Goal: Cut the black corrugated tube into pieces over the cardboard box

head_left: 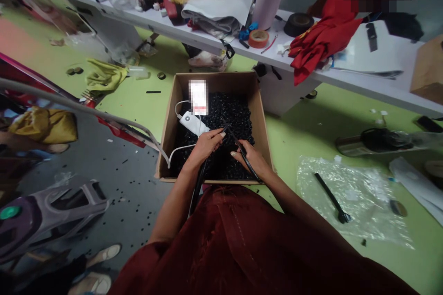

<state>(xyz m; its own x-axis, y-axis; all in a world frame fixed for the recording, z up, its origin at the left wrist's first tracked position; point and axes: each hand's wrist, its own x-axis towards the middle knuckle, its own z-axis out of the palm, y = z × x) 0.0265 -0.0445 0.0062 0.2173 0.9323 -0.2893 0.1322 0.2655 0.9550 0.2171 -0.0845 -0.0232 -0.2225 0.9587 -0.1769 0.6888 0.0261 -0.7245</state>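
My left hand [209,144] is closed, thumb and fingers pinched on the end of long black tubing [198,188], which trails down past my wrist toward my lap. My right hand [252,157] is wrapped round what look like dark scissors [246,160], their tips meeting the tubing near my left fingertips. Both hands are above an open cardboard box [263,133] holding a heap of short black pieces [231,109]. Within the box, left of my hands, lies a white power strip [194,122] with a white cord. Behind it is a bright, blurred-out rectangle [198,97].
A white bench [277,46] with orange tape [258,38], red cloth [325,39] and bags runs across the back. At right, clear plastic [360,193] lies under a black stick-like tool [328,193]. A grey cable [104,113] crosses from the left, above a purple stool [51,219]. Another person's feet [104,256] show lower left.
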